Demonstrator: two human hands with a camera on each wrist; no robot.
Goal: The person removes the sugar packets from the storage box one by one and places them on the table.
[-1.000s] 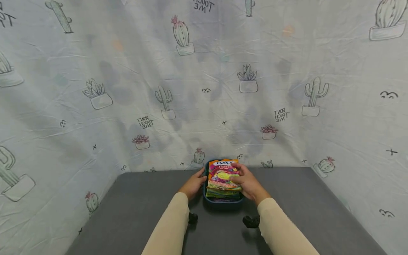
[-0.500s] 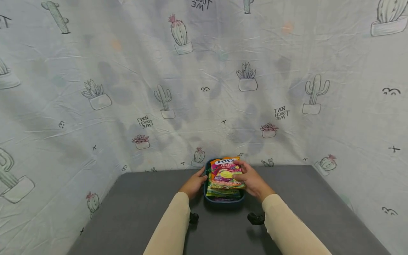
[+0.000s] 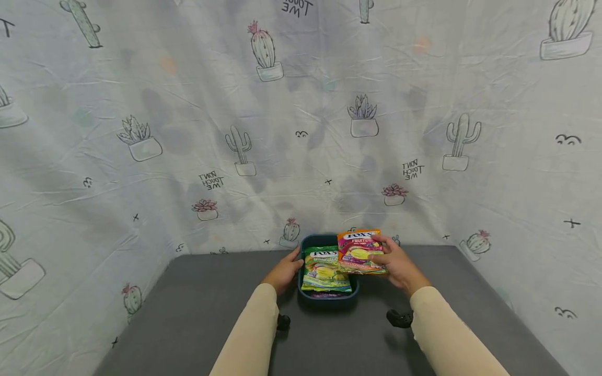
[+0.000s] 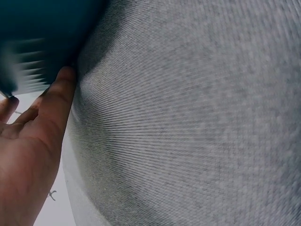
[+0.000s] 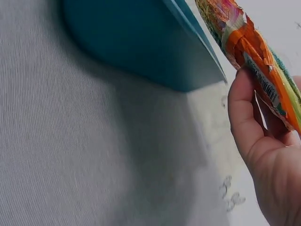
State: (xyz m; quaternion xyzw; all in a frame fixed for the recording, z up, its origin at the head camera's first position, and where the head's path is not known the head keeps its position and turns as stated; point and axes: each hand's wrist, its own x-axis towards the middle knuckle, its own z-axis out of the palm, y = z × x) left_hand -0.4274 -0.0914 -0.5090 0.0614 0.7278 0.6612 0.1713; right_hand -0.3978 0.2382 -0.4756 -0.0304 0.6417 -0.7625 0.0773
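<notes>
My right hand pinches an orange and purple FOX'S fruits candy bag by its right side, thumb in front. The bag hangs at the right rim of a dark blue basket, partly over it. In the right wrist view, the candy bag appears edge-on, above and apart from the table. My left hand touches the basket's left side with fairly straight fingers, the thumb near the rim. A green FOX'S candy bag lies in the basket, with a purple packet partly showing beneath.
The basket stands near the back edge of a grey table. Behind hangs a pale cactus-print cloth. Black wrist devices, such as the one by the right sleeve, sit at both wrists.
My right hand has lifted the orange and purple candy bag and moved it right, uncovering the green bag in the basket. The left hand stays at the basket's side.
</notes>
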